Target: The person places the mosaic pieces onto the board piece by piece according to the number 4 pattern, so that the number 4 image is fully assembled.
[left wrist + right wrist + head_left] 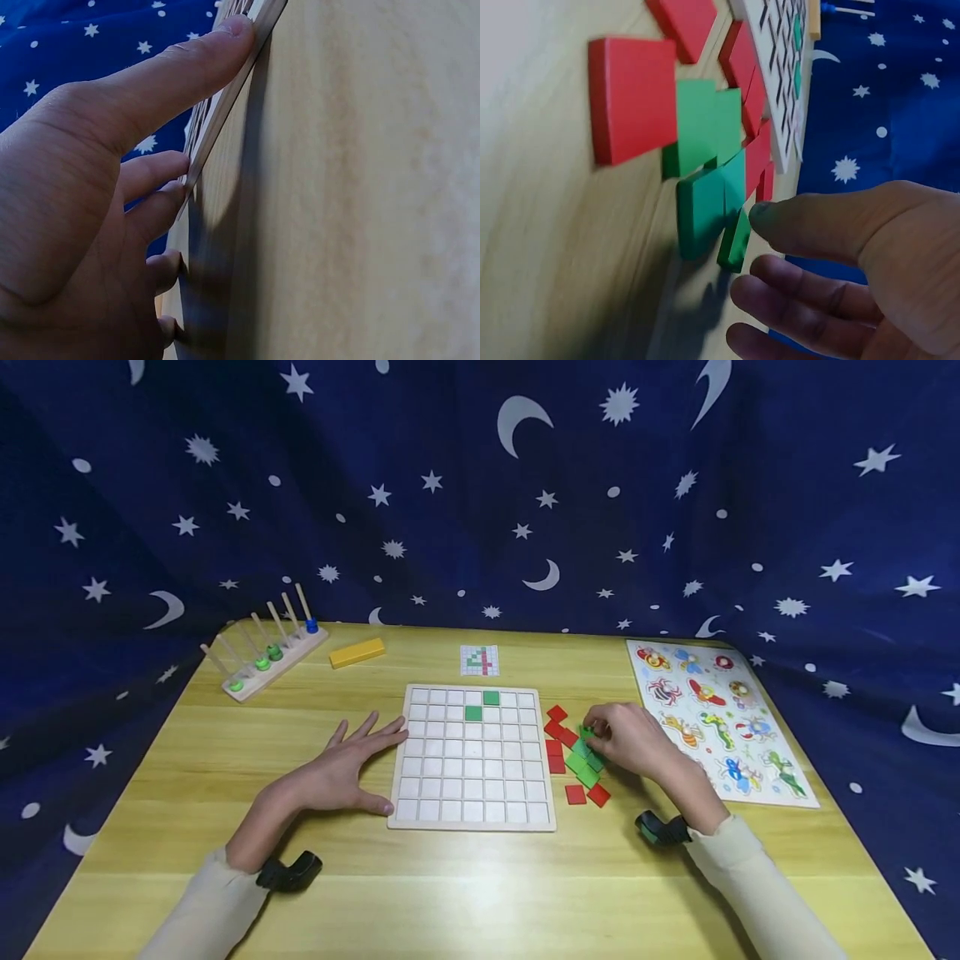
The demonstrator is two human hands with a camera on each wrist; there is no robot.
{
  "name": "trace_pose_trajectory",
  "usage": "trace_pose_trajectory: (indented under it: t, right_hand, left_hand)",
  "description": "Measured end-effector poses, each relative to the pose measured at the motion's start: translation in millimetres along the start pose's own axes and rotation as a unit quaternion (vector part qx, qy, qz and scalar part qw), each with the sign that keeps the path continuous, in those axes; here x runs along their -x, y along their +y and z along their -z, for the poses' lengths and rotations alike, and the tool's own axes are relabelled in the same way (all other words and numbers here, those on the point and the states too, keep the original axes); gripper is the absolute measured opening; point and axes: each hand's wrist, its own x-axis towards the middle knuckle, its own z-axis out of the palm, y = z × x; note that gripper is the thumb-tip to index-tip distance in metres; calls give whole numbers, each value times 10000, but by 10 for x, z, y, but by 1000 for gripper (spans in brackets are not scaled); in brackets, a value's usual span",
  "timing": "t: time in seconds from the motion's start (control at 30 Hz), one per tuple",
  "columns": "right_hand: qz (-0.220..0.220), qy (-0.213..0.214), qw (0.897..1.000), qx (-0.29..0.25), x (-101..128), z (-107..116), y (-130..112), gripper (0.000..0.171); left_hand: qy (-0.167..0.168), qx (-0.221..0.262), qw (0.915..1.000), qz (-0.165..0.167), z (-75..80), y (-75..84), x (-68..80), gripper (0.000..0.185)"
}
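A white gridded board (472,825) with a pale wooden rim lies mid-table, two green tiles (473,713) set in its upper cells. My left hand (330,777) is spread, thumb and fingertips at the board's left edge; in the left wrist view the thumb (187,67) lies along that rim. Right of the board is a loose group of red tiles (575,795) and green tiles (588,776). Over its far end, my right hand (630,739) has bent fingers around a dark green tile (736,241). Its thumb tip overlaps the tile; I cannot tell whether it pinches it.
A small pattern card (479,661) with green and red squares lies behind the board. At the back left are a pegged wooden stand (277,672) with coloured rings and a yellow block (357,653). An insect picture board (780,793) lies on the right, partly behind the right forearm.
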Motion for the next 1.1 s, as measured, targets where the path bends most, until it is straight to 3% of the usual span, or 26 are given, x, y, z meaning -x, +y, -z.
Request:
trace_pose_trajectory:
  t: [0.43,0.7,0.87,1.1]
  right_hand:
    - [18,-88,9998,181,-41,-6,71,24]
    - [-33,218,9996,157,-68,-3,82,22]
    - [170,475,9987,114,-173,-15,-64,22]
    - [502,263,9984,34,-379,-129,-440,23]
  left_hand:
    - [15,28,10000,6,4,23,17,106]
    - [-2,18,10000,34,23,22,10,107]
    - [18,65,10000,26,29,27,19,107]
    - [17,112,9999,23,6,26,21,106]
